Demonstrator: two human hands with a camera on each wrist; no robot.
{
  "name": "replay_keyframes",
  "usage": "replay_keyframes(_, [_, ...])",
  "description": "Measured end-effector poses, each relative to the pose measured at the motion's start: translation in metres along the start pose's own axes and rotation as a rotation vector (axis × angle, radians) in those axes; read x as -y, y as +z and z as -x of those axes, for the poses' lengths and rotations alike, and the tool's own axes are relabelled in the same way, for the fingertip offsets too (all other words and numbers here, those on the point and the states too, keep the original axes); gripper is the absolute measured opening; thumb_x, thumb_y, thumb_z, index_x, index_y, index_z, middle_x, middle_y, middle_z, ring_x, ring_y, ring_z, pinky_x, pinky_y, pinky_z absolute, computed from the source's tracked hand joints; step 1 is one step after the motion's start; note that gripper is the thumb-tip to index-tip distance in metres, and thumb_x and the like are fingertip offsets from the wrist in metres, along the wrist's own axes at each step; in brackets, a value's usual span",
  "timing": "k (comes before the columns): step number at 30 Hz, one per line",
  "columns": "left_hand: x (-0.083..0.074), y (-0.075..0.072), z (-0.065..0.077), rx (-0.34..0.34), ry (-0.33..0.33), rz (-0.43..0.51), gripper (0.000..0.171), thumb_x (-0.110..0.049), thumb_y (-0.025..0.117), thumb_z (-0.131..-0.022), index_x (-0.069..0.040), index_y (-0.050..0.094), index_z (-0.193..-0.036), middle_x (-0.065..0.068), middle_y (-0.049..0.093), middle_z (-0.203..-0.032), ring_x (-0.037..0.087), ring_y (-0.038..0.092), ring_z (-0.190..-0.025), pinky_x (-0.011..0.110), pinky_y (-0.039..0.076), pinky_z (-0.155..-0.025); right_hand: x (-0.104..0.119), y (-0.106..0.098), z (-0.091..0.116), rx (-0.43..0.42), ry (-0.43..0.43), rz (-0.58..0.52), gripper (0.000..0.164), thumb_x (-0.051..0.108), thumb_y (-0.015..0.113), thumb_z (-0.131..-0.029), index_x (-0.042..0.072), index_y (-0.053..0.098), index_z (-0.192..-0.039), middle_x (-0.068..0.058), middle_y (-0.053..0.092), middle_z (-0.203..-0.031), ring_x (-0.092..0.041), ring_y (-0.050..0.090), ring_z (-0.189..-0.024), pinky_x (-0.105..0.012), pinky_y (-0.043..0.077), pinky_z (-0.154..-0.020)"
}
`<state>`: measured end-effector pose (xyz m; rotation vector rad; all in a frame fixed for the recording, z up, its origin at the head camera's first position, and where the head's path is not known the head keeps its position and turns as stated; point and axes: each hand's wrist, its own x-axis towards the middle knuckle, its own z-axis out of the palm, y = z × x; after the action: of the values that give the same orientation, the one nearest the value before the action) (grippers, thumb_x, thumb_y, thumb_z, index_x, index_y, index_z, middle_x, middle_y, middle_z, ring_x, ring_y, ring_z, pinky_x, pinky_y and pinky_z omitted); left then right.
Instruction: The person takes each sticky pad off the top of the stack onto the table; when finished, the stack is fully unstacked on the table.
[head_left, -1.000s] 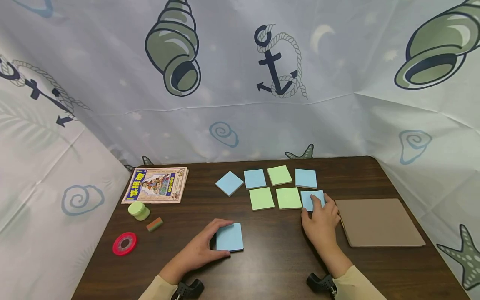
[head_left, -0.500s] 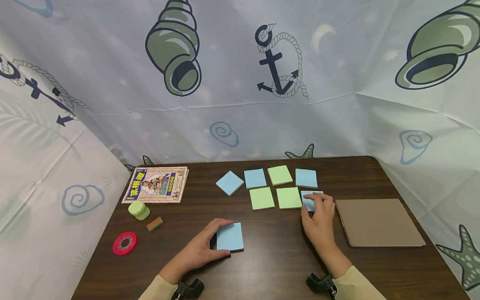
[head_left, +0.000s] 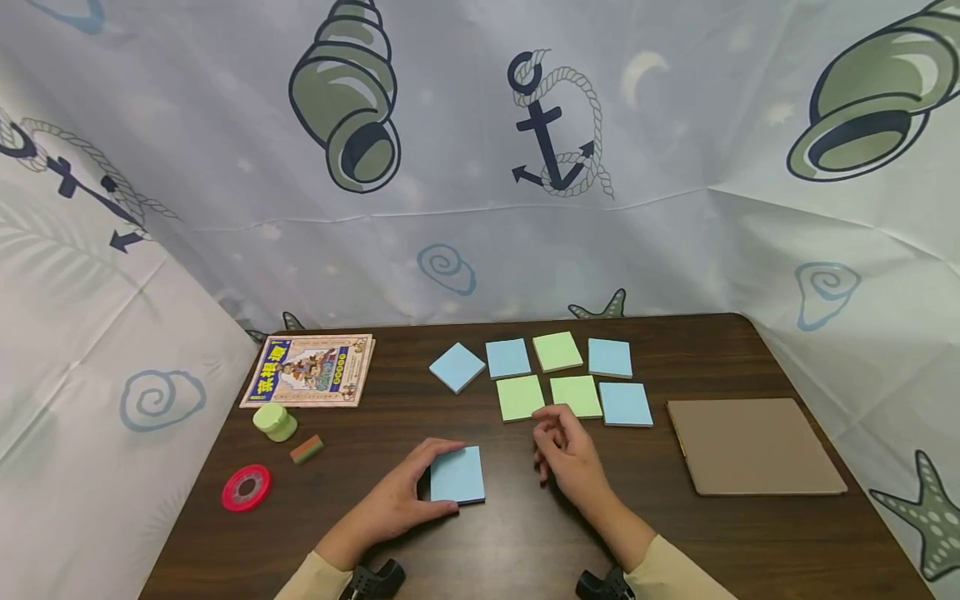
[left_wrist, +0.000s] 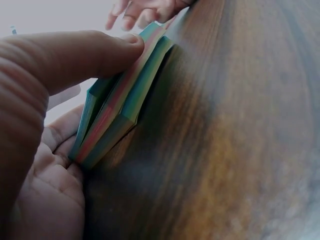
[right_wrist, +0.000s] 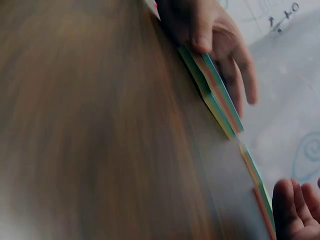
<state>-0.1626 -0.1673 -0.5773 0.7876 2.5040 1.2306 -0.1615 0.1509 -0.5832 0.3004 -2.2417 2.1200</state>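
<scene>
My left hand (head_left: 397, 497) grips a blue-topped stack of sticky notes (head_left: 458, 475) at the front middle of the table, thumb on the near edge and fingers on the far side. From the left wrist, the stack (left_wrist: 119, 102) shows green, pink, yellow and blue layers in its edge. My right hand (head_left: 573, 461) holds nothing; its fingers are loosely bent, just in front of two green sticky note pads (head_left: 519, 399) (head_left: 576, 395). Blue pads (head_left: 626, 404) (head_left: 609, 357) (head_left: 507, 358) (head_left: 457, 367) and another green pad (head_left: 557, 352) lie behind and beside these.
A tan flat board (head_left: 756, 447) lies on the right of the dark table (head_left: 525, 558). At the left are booklets (head_left: 311, 371), a green round container (head_left: 275, 422), an eraser-like block (head_left: 306, 449) and a red ring (head_left: 246, 488). Printed cloth (head_left: 465, 167) hangs behind.
My right hand has let go of the front-right blue pad and moved left and slightly towards me. That pad now lies fully in view. The left hand keeps its hold on the stack.
</scene>
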Motion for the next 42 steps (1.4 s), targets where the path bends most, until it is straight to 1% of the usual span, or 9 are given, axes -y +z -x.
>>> replay_keyframes(4, [-0.001, -0.002, 0.002, -0.006, -0.007, -0.002, 0.085, -0.033, 0.092, -0.09, -0.031, 0.048, -0.162, -0.013, 0.053, -0.154, 0.012, 0.054, -0.13, 0.03, 0.046, -0.105, 0.005, 0.017, -0.004, 0.102, 0.009, -0.087, 0.03, 0.007, 0.058, -0.113, -0.009, 0.052, -0.137, -0.037, 0.056, -0.099, -0.028, 0.062, -0.062, -0.043, 0.058, -0.05])
replay_keyframes(12, [-0.001, -0.007, 0.004, -0.005, -0.007, 0.002, 0.085, -0.036, 0.091, -0.092, -0.03, 0.046, -0.163, -0.009, 0.053, -0.156, 0.014, 0.054, -0.131, 0.031, 0.046, -0.106, 0.015, 0.044, -0.012, 0.171, 0.074, -0.166, 0.032, 0.004, 0.056, -0.112, -0.01, 0.051, -0.141, -0.039, 0.055, -0.104, -0.026, 0.061, -0.06, -0.042, 0.06, -0.052])
replay_keyframes(15, [-0.001, -0.007, 0.005, -0.021, 0.012, 0.006, 0.084, -0.035, 0.091, -0.092, -0.028, 0.047, -0.163, -0.007, 0.054, -0.155, 0.015, 0.055, -0.131, 0.031, 0.045, -0.107, 0.016, 0.051, -0.013, 0.279, 0.108, -0.052, 0.037, 0.013, 0.062, -0.112, -0.001, 0.054, -0.146, -0.031, 0.058, -0.112, -0.021, 0.063, -0.063, -0.039, 0.06, -0.054])
replay_keyframes(19, [0.0, -0.005, 0.003, -0.022, 0.034, 0.024, 0.081, -0.037, 0.09, -0.092, -0.032, 0.047, -0.161, -0.006, 0.054, -0.155, 0.018, 0.057, -0.13, 0.031, 0.046, -0.107, 0.017, 0.051, -0.011, 0.402, 0.074, 0.196, 0.053, 0.026, 0.079, -0.103, 0.014, 0.059, -0.15, -0.015, 0.055, -0.124, -0.011, 0.062, -0.07, -0.029, 0.059, -0.064])
replay_keyframes(21, [0.0, -0.002, 0.001, -0.014, 0.041, 0.032, 0.08, -0.039, 0.089, -0.093, -0.035, 0.046, -0.161, -0.006, 0.054, -0.155, 0.019, 0.057, -0.129, 0.032, 0.047, -0.106, 0.018, 0.048, -0.009, 0.413, 0.052, 0.274, 0.062, 0.028, 0.086, -0.097, 0.017, 0.059, -0.153, -0.011, 0.052, -0.126, -0.008, 0.062, -0.076, -0.025, 0.057, -0.07])
replay_keyframes(25, [-0.001, 0.0, -0.001, -0.003, 0.044, 0.039, 0.081, -0.042, 0.088, -0.093, -0.037, 0.045, -0.161, -0.006, 0.054, -0.155, 0.019, 0.057, -0.129, 0.032, 0.047, -0.106, 0.018, 0.044, -0.006, 0.43, 0.025, 0.33, 0.078, 0.028, 0.092, -0.091, 0.015, 0.056, -0.159, -0.01, 0.049, -0.126, -0.005, 0.063, -0.079, -0.021, 0.055, -0.075])
replay_keyframes(32, [0.001, -0.001, -0.002, -0.002, 0.038, 0.042, 0.083, -0.042, 0.09, -0.091, -0.038, 0.046, -0.161, -0.008, 0.054, -0.156, 0.017, 0.057, -0.131, 0.032, 0.047, -0.108, 0.018, 0.051, -0.003, 0.406, -0.042, 0.457, 0.081, 0.026, 0.094, -0.088, 0.012, 0.056, -0.158, -0.007, 0.05, -0.128, 0.002, 0.057, -0.074, -0.019, 0.053, -0.07])
replay_keyframes(37, [0.001, -0.001, -0.001, -0.005, 0.038, 0.041, 0.085, -0.038, 0.092, -0.09, -0.038, 0.046, -0.161, -0.007, 0.053, -0.156, 0.017, 0.056, -0.133, 0.03, 0.047, -0.109, 0.016, 0.053, -0.002, 0.386, -0.01, 0.438, 0.076, 0.025, 0.096, -0.086, 0.018, 0.06, -0.152, -0.006, 0.052, -0.125, 0.0, 0.06, -0.073, -0.02, 0.054, -0.072])
replay_keyframes(42, [0.001, -0.001, 0.0, -0.018, 0.057, 0.054, 0.086, -0.032, 0.094, -0.089, -0.03, 0.048, -0.161, -0.006, 0.052, -0.157, 0.016, 0.055, -0.134, 0.027, 0.045, -0.11, 0.013, 0.052, -0.003, 0.373, 0.013, 0.379, 0.074, 0.021, 0.098, -0.083, 0.018, 0.06, -0.147, -0.007, 0.054, -0.127, -0.005, 0.063, -0.073, -0.023, 0.054, -0.073])
